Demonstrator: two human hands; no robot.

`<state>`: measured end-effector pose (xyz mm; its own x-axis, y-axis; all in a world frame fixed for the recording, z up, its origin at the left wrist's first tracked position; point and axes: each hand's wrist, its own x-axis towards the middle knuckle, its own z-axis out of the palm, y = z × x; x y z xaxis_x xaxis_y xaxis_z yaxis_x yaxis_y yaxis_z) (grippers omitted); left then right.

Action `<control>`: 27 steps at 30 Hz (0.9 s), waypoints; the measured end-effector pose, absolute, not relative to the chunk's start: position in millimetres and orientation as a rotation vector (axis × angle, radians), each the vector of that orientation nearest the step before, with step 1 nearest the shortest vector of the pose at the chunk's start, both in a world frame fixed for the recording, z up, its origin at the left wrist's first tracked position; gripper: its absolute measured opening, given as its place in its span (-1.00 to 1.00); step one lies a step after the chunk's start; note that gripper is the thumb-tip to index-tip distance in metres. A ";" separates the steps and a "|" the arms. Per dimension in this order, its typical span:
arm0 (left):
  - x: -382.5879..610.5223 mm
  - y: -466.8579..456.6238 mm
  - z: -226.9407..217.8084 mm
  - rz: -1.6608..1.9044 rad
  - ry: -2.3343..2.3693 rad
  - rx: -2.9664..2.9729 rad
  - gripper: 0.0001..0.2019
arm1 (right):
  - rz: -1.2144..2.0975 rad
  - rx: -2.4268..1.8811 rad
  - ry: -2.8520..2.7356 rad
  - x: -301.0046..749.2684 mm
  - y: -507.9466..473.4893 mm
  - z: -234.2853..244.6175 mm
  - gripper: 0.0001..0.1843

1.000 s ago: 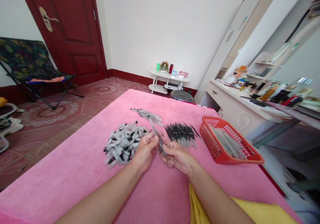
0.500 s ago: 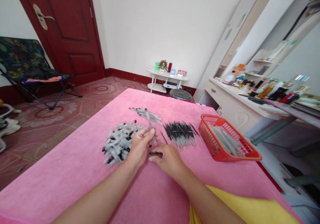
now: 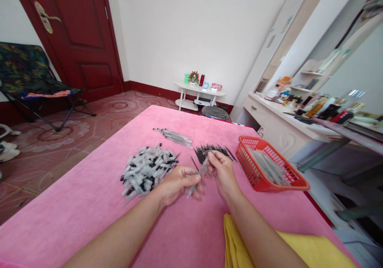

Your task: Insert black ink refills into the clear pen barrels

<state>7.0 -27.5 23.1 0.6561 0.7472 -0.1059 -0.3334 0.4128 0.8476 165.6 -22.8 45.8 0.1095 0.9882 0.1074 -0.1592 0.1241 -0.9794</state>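
My left hand (image 3: 182, 182) is closed around a translucent grey pen (image 3: 196, 181), which slants with its narrow end down toward me. At the pen's upper end, the thumb and fingers of my right hand (image 3: 221, 167) pinch together; what exactly lies between them is blurred. Just left of my left hand lies a heap of clear and black pen caps (image 3: 143, 172). Behind my right hand, a pile of thin black-ended refills (image 3: 202, 153) is partly hidden. Several pens (image 3: 175, 136) lie side by side farther back on the pink cloth (image 3: 98, 188).
An orange-red plastic basket (image 3: 257, 182) holding clear pen barrels (image 3: 269, 166) stands to the right. Yellow fabric (image 3: 305, 246) covers the near right edge. Beyond the table are a dressing table (image 3: 269, 120) with bottles, a round stool (image 3: 214, 112) and a folding chair (image 3: 38, 84).
My right hand has moved up and right, from low beside the left hand to the pen's upper end. The pen in my left hand has tipped from nearly upright to a slant.
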 end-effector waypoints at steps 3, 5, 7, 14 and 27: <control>6.8 -22.6 20.9 0.849 0.542 0.773 -0.67 | 1.197 -0.983 -0.894 165.3 -22.3 44.0 -0.73; 6.7 -19.7 20.3 0.960 0.542 0.736 -0.72 | 1.251 -0.963 -0.821 164.1 -21.8 40.3 -0.74; 7.5 -18.5 20.5 1.058 0.542 0.775 -0.70 | 1.301 -0.972 -0.800 161.5 -22.2 36.4 -0.74; 9.7 -16.4 19.1 1.310 0.638 0.875 -0.69 | 1.388 -1.021 -0.925 149.5 -28.7 30.4 -0.66; 6.3 -9.1 8.3 1.438 0.685 0.849 -0.72 | 1.096 -1.206 -1.290 151.9 -28.3 28.4 -0.73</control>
